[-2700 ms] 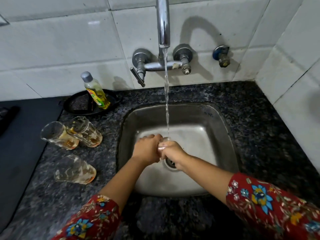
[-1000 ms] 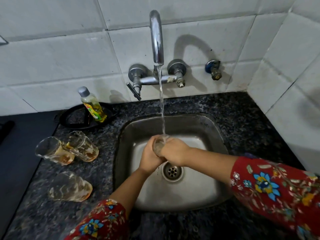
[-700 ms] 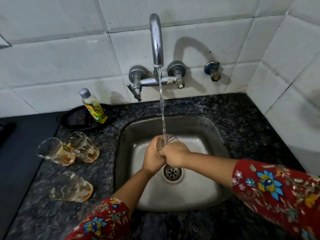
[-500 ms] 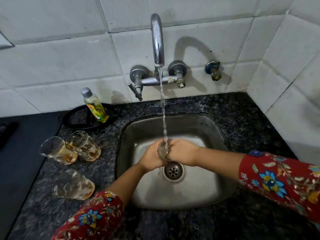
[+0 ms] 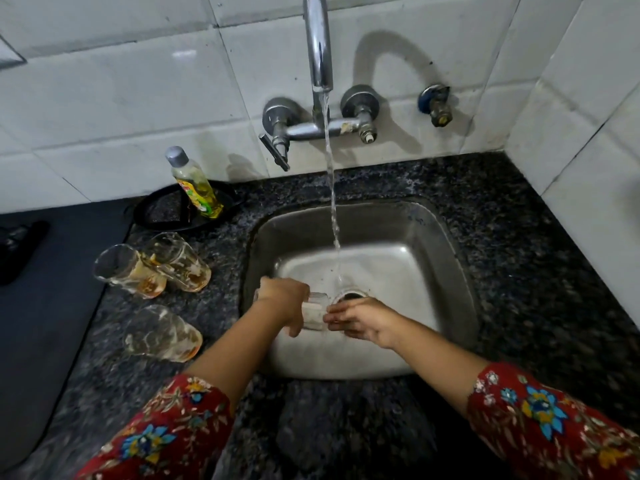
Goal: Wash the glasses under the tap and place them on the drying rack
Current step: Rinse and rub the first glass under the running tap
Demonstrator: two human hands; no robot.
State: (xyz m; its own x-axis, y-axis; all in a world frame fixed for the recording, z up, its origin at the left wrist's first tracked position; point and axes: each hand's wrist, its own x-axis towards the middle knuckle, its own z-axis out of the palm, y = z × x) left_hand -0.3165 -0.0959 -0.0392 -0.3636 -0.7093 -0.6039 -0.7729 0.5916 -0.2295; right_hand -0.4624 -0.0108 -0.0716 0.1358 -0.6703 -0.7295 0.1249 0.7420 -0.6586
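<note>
My left hand [image 5: 285, 303] grips a clear glass [image 5: 316, 312] lying sideways low in the steel sink [image 5: 450, 271], left of the water stream. My right hand [image 5: 360, 318] touches the glass's right end with its fingertips, fingers loosely bent. Water runs from the tap [image 5: 317, 46] and lands by the drain [image 5: 351, 295], just right of the glass. Three dirty glasses with brown residue lie on their sides on the counter to the left: two together [image 5: 130, 271] [image 5: 180, 261] and one nearer me [image 5: 161, 334].
A yellow dish-soap bottle [image 5: 195, 183] leans on a black round tray [image 5: 166, 213] behind the dirty glasses. A dark mat [image 5: 45, 306] covers the far left. The black granite counter [image 5: 519, 244] surrounds the sink. White tiled walls rise behind and at right.
Both hands have lowered and shifted left, taking the glass out of the stream and turning it sideways. The right hand has loosened to fingertips on the glass's end.
</note>
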